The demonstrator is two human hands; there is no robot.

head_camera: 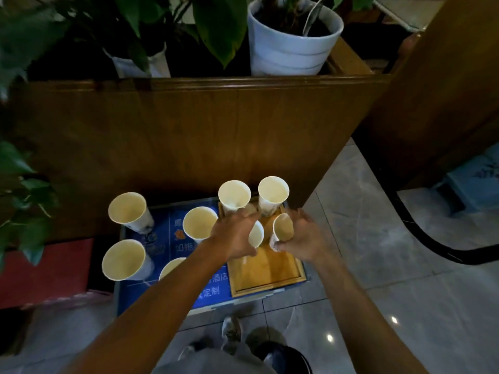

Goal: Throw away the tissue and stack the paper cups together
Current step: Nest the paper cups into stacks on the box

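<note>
Several white paper cups stand open side up on a low blue box [186, 299]. Two of them [234, 195] [273, 193] stand at the far end of a wooden tray [266, 271] on the box's right side. My left hand [235, 236] is wrapped around one cup [257, 234] over the tray. My right hand [303, 236] holds another cup [282, 228], tilted toward the left, just beside it. More cups stand at the left [127, 207] [124, 260] and in the middle [199, 222]. I see no tissue.
A tall wooden planter [189, 125] with potted plants [291, 39] rises right behind the box. A red box [48, 271] sits on the left. Grey tiled floor [378, 238] lies to the right, with a black bin [286, 357] near my shoe [231, 330].
</note>
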